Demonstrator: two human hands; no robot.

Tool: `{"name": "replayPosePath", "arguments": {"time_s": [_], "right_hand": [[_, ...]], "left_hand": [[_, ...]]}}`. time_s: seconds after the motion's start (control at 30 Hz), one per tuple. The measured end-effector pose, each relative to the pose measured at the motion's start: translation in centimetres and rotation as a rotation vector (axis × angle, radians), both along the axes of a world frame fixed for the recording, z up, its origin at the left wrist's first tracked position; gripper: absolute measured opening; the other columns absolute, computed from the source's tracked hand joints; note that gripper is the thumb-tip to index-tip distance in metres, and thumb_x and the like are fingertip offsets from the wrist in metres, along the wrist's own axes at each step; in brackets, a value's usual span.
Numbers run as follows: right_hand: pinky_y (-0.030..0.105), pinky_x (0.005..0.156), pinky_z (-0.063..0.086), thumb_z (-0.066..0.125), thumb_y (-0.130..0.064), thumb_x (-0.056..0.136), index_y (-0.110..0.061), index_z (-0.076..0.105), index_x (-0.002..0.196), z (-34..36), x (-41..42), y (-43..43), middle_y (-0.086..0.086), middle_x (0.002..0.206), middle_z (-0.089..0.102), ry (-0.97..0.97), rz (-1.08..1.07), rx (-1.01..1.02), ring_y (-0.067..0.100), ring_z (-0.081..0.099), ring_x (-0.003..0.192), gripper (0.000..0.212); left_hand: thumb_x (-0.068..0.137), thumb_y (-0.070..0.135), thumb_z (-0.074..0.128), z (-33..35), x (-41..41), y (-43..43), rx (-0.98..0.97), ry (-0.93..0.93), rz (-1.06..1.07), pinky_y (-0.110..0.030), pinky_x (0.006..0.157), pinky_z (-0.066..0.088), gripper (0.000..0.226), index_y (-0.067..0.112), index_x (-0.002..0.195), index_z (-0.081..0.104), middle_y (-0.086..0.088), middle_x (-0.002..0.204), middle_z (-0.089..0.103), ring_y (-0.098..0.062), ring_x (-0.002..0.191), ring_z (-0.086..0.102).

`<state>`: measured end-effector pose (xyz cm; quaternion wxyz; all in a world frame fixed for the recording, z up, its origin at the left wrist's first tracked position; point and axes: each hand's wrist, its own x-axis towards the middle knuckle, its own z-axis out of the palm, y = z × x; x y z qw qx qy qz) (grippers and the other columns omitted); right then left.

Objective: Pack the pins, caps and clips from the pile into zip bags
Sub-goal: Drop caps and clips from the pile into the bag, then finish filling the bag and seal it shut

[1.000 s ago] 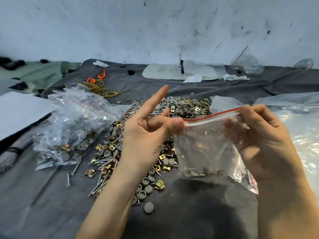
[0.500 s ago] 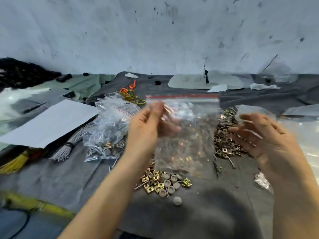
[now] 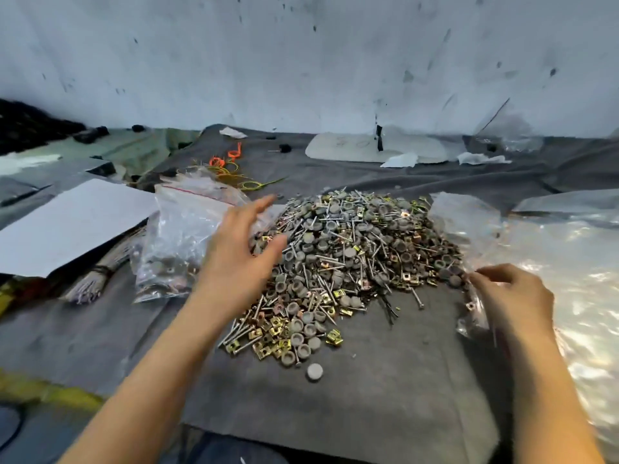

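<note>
Scuffed white wall (image 3: pixel 301 61) behind; worktop (image 3: pixel 385 413) draped in grey cloth. Centre: pile (image 3: pixel 351 262) of pins, grey caps and brass clips, with one loose cap (image 3: pixel 315 371) just in front. Beside the pile: filled zip bags (image 3: pixel 181 236) with red seals, next to a white sheet (image 3: pixel 67 222). Above the pile's near-left edge, the left hand (image 3: pixel 241 256), open, fingers spread, empty. At its opposite edge, the right hand (image 3: pixel 512 296), fingers curled over a clear bag (image 3: pixel 470 316); whether it grips the bag cannot be told.
</note>
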<state>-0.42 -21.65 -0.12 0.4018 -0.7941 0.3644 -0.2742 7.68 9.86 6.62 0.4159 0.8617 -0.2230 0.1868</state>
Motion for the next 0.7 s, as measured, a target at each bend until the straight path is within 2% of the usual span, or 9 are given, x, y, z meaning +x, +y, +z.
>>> {"name": "replayPosePath", "arguments": {"time_s": [0.1,0.13,0.2,0.27,0.33,0.37,0.47,0.6,0.7], "right_hand": [[0.038,0.088,0.046,0.069,-0.025,0.084,-0.016,0.074,0.091,-0.4,-0.2,-0.5,0.011,0.098,0.072,-0.011,0.018,0.004,0.030,0.062,0.101,0.012],[0.038,0.088,0.047,0.069,-0.025,0.084,-0.017,0.074,0.089,-0.6,-0.3,-0.7,0.010,0.097,0.072,-0.011,0.020,0.014,0.030,0.063,0.099,0.011],[0.038,0.088,0.049,0.070,-0.026,0.082,-0.020,0.073,0.086,-0.9,-0.2,-0.8,0.008,0.094,0.073,-0.015,0.025,0.045,0.028,0.064,0.097,0.008],[0.039,0.088,0.051,0.070,-0.027,0.081,-0.023,0.072,0.081,-1.1,-0.2,-1.0,0.005,0.090,0.073,-0.031,0.030,0.068,0.026,0.065,0.094,0.004],[0.040,0.088,0.052,0.070,-0.028,0.080,-0.024,0.070,0.079,-1.1,-0.3,-1.2,0.003,0.089,0.073,-0.040,0.038,0.079,0.026,0.066,0.094,0.003],[0.042,0.089,0.052,0.070,-0.028,0.080,-0.025,0.070,0.080,-1.2,-0.2,-1.4,0.004,0.090,0.073,-0.038,0.044,0.078,0.026,0.066,0.095,0.004],[0.042,0.090,0.052,0.070,-0.028,0.080,-0.025,0.071,0.081,-1.3,-0.1,-1.2,0.005,0.090,0.073,-0.020,0.044,0.049,0.027,0.066,0.096,0.004],[0.034,0.085,0.049,0.072,-0.027,0.080,-0.027,0.069,0.078,-1.2,0.4,-0.9,0.007,0.092,0.073,0.034,0.043,-0.016,0.026,0.064,0.096,0.004],[0.029,0.077,0.042,0.079,-0.027,0.075,-0.024,0.071,0.083,-1.2,0.7,-0.7,0.012,0.100,0.069,0.079,0.045,-0.051,0.027,0.061,0.096,0.012]], "left_hand": [[0.095,0.045,0.051,-4.4,-7.6,1.8,0.162,-0.146,-0.300,-0.008,0.087,0.042,0.018,0.038,0.107,0.063,0.019,0.102,0.059,0.006,0.095,0.058],[0.099,0.051,0.045,-6.3,-9.2,2.7,0.236,-0.133,-0.342,-0.006,0.078,0.044,0.019,0.040,0.099,0.060,0.020,0.091,0.058,0.006,0.082,0.058],[0.092,0.074,0.032,-9.7,-10.7,5.1,0.282,0.003,-0.237,-0.009,0.060,0.045,0.043,0.038,0.084,0.054,0.016,0.075,0.056,-0.001,0.061,0.055],[0.067,0.088,0.052,-12.3,-12.0,7.3,0.231,0.166,-0.219,-0.015,0.063,0.043,0.050,0.038,0.065,0.060,0.015,0.069,0.058,-0.005,0.061,0.054],[0.075,0.053,0.067,-13.5,-11.8,7.6,0.408,0.089,-0.257,-0.020,0.071,0.040,0.026,0.037,0.058,0.056,0.016,0.070,0.056,0.000,0.065,0.050],[0.085,0.040,0.065,-13.6,-11.7,7.7,0.426,0.037,-0.302,-0.020,0.070,0.039,0.027,0.033,0.063,0.051,0.009,0.074,0.052,0.000,0.064,0.047],[0.107,0.043,0.031,-10.8,-10.6,5.5,0.276,-0.003,-0.323,-0.014,0.056,0.037,0.038,0.026,0.073,0.030,0.008,0.075,0.034,0.000,0.060,0.038],[0.100,0.055,0.030,-7.4,-9.2,0.0,-0.343,0.296,-0.388,-0.014,0.056,0.033,0.052,0.025,0.058,0.040,0.013,0.062,0.038,-0.002,0.057,0.037],[0.087,0.064,0.033,-4.8,-6.6,-6.1,-0.507,0.527,-0.451,-0.027,0.055,0.034,0.057,0.026,0.046,0.040,0.004,0.057,0.037,-0.011,0.055,0.040]]}}
